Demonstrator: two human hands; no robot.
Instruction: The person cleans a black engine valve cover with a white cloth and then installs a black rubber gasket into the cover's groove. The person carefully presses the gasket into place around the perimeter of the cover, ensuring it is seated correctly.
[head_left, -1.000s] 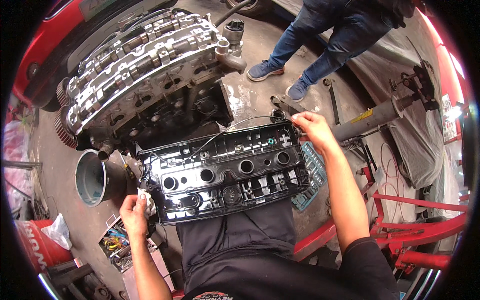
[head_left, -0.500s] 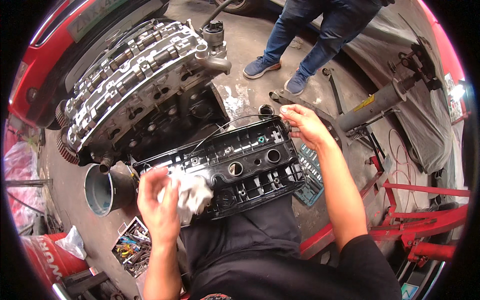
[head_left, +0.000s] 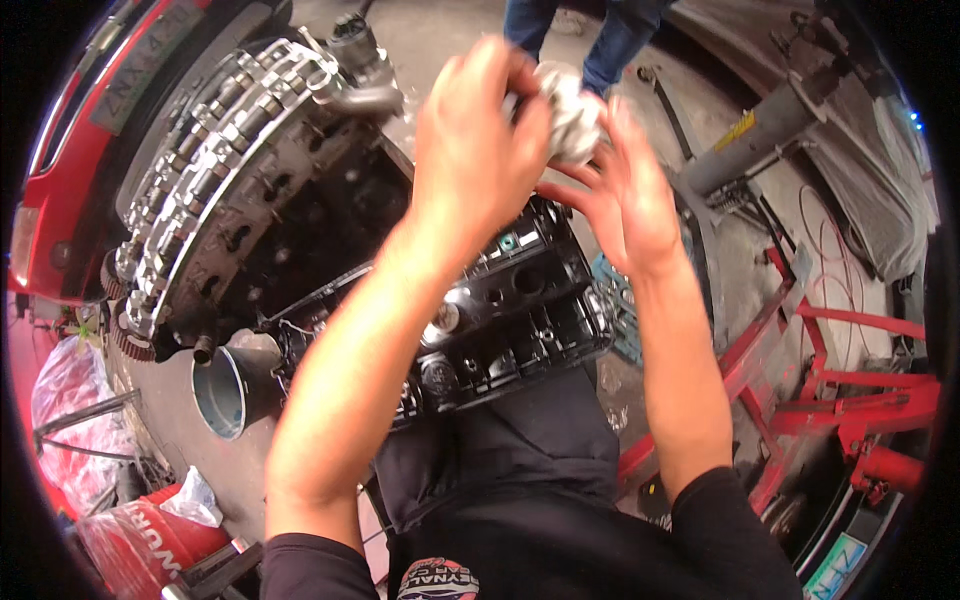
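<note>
My left hand point(head_left: 480, 140) is raised beyond the cover, its fingers closed on a crumpled white rag point(head_left: 572, 115). Right beside the rag is my right hand point(head_left: 640, 205), its fingers curved toward it. Motion blurs those fingertips and the rag partly hides them, so I cannot make out whether they grip anything. Below both hands a black engine valve cover point(head_left: 500, 325) lies across my lap, its ribbed inner side with round holes facing up. My left forearm hides part of it. The thin black strip seen earlier does not show clearly.
An engine with bare camshafts point(head_left: 225, 130) stands at the far left by a red car point(head_left: 60, 200). A grey bucket point(head_left: 220, 400) and a red drum point(head_left: 160, 540) are at left. A teal socket tray point(head_left: 620, 305), red metal frame point(head_left: 850, 400) and a person's legs point(head_left: 620, 45) are also around.
My left hand has lifted the rag from over the cover up and rightward to my right hand. My right hand has left the cover's far right corner, where it held a thin black strip.
</note>
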